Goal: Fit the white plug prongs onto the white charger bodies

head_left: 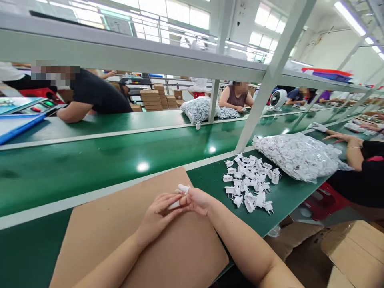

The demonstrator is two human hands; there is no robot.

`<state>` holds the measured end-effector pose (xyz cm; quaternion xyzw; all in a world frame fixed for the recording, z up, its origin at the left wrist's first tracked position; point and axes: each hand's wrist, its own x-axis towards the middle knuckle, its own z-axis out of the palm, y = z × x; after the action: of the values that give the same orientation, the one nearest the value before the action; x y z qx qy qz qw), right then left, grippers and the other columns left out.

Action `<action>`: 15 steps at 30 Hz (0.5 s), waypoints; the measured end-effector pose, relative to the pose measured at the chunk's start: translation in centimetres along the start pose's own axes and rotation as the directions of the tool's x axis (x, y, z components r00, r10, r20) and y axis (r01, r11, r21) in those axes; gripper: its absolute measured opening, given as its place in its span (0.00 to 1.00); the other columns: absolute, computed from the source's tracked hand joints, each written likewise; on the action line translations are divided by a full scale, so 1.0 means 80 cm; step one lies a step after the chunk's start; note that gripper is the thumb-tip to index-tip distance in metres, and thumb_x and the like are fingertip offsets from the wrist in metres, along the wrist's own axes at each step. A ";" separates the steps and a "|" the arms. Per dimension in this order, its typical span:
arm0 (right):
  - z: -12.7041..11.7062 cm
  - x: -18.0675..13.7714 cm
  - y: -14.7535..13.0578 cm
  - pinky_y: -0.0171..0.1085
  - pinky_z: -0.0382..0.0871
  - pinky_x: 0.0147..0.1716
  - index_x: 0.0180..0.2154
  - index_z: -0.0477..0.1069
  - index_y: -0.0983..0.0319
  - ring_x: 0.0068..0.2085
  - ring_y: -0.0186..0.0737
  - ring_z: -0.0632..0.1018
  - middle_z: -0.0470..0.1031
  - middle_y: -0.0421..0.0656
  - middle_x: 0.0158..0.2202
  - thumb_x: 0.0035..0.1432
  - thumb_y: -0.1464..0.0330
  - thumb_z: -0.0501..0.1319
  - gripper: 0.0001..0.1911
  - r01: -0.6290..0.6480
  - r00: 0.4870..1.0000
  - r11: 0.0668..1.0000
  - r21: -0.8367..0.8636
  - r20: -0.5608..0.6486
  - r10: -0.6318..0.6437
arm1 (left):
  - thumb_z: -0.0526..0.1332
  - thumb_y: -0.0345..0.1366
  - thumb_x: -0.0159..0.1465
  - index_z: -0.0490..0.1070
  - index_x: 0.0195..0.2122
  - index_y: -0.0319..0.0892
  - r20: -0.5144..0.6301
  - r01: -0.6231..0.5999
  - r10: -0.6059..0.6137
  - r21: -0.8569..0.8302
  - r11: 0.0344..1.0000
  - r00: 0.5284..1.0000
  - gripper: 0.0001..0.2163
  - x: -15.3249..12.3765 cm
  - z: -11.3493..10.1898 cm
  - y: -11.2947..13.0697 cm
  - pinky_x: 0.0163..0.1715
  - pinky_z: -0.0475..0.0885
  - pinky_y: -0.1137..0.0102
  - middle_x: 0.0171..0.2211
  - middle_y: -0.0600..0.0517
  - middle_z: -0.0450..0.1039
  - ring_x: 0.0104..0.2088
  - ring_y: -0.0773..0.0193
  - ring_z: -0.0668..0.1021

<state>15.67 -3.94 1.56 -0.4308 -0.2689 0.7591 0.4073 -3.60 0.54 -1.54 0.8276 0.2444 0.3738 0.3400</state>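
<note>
Above a brown cardboard sheet (120,224), my two hands meet. My left hand (160,210) is closed around a white finger cot (174,205) on a finger of my right hand (196,200). A second white covering (183,188) sits on my right thumb, which sticks out apart from the other fingers. No separate object shows in my right hand, though my left fingers partly hide its fingers. To the right of my hands, a loose pile of white plug adapters (249,180) with prongs lies on the green tabletop (207,180).
A clear bag of white parts (300,156) lies beyond the pile, near a co-worker's arm (354,148). A slanted metal post (255,108) rises behind the pile. Open cardboard boxes (354,248) stand at lower right. Across the green belt (114,154) sit other people.
</note>
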 end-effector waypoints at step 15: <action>-0.029 0.015 0.000 0.52 0.78 0.50 0.43 0.69 0.62 0.36 0.47 0.86 0.80 0.44 0.26 0.62 0.60 0.63 0.13 -0.086 0.996 0.992 -0.087 0.024 0.088 | 0.68 0.44 0.65 0.83 0.48 0.56 -0.013 -0.191 0.194 0.130 0.973 0.981 0.10 -0.004 0.000 -0.011 0.40 0.81 0.64 0.40 0.54 0.84 0.41 0.55 0.83</action>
<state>17.36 -2.80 -0.11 -0.4486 -0.2879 0.7698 0.3510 -3.91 0.90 -2.30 0.8627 0.1909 0.3992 0.2450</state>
